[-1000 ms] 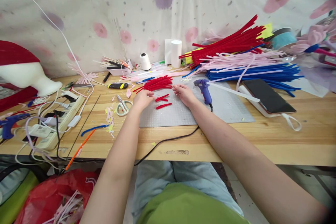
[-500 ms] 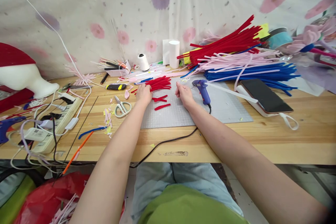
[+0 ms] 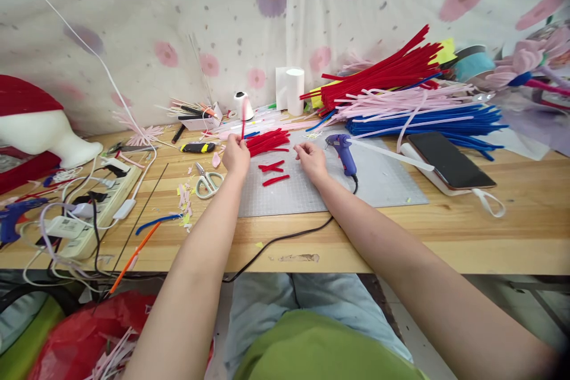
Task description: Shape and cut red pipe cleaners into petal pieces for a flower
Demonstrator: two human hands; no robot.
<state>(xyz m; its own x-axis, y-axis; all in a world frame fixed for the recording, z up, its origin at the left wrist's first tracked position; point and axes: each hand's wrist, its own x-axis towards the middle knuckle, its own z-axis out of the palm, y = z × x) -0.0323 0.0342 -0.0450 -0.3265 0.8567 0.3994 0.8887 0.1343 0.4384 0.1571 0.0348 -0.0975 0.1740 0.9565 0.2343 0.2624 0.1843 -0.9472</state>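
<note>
My left hand [image 3: 236,157] pinches a thin red pipe cleaner piece [image 3: 243,124] that stands upright above its fingers, blurred by motion. Just to its right lies a small pile of short red pipe cleaners [image 3: 267,141]. My right hand [image 3: 310,161] rests on the grey cutting mat [image 3: 383,184], fingers curled loosely with nothing visible in them. Two or three folded red pieces [image 3: 274,173] lie on the mat between my hands. A blue glue gun [image 3: 344,151] lies right of my right hand.
Scissors [image 3: 207,181] and a yellow-black utility knife [image 3: 197,146] lie left of my left hand. Long red, pink and blue pipe cleaners [image 3: 414,101] are heaped at the back right, beside a phone [image 3: 449,160]. A power strip [image 3: 95,202] with cables sits at the left.
My left hand reached into the red pile and lifted one red piece upright. My right hand drew back slightly and curled its fingers.
</note>
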